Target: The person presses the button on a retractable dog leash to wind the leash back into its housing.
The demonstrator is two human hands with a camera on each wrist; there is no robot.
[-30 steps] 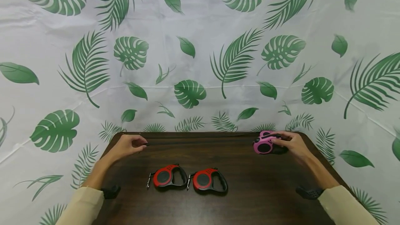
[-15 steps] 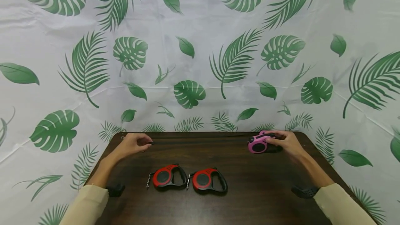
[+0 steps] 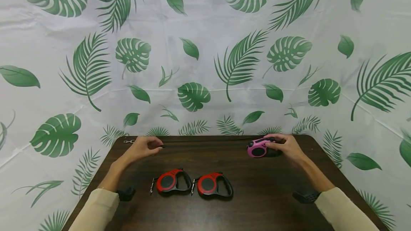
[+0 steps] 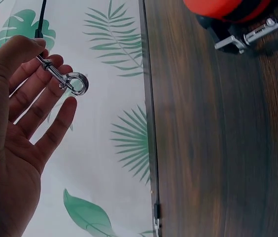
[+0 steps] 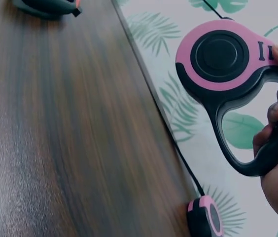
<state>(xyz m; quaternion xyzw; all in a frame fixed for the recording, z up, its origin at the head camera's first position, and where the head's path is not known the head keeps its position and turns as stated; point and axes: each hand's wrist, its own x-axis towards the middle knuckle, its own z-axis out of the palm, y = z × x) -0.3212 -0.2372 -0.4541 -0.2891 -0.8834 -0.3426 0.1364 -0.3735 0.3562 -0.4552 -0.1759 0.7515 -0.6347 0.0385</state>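
Observation:
My right hand (image 3: 285,147) grips a pink and black retractable dog leash (image 5: 220,54) by its looped handle, thumb on the buttons. In the head view this leash (image 3: 258,149) is over the back right of the table. At the back left, my left hand (image 3: 144,148) pinches the end of a black cord (image 4: 41,22) between thumb and finger. A metal snap hook (image 4: 72,81) hangs from that end across the spread fingers. Two red and black retractable leashes, one on the left (image 3: 170,181) and one on the right (image 3: 210,185), lie side by side nearer the body.
A second pink leash (image 5: 208,217) rests at the table's far edge, behind the held one. Its cord (image 5: 181,153) runs along that edge to a hook (image 3: 129,141) at the back left corner. A leaf-print sheet (image 3: 205,63) hangs behind the brown table (image 3: 257,206).
Both hands have moved inward toward each other, the left one rightward with the cord end, the right one leftward with the pink leash. The red leashes stay put.

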